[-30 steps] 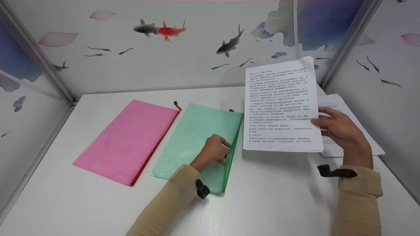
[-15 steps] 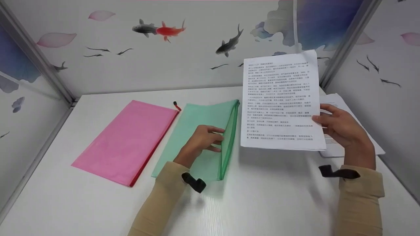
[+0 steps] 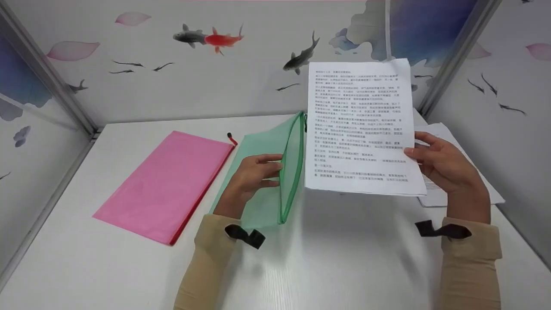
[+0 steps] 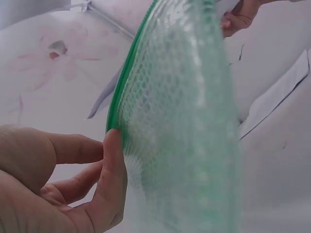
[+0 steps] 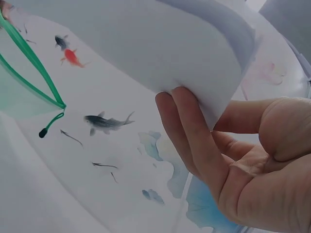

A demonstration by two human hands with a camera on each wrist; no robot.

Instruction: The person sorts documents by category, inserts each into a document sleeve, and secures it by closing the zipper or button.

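The only writing I can see is on the printed sheet (image 3: 359, 129) held up by the right hand (image 3: 439, 165): it is covered in dense lines of small black characters set in several paragraphs, but they are too small and blurred to read. A second printed sheet (image 3: 447, 142) lying on the surface (image 3: 344, 258) behind it also carries a few lines of print, equally illegible. No labels, brands, numbers or signs can be made out elsewhere.
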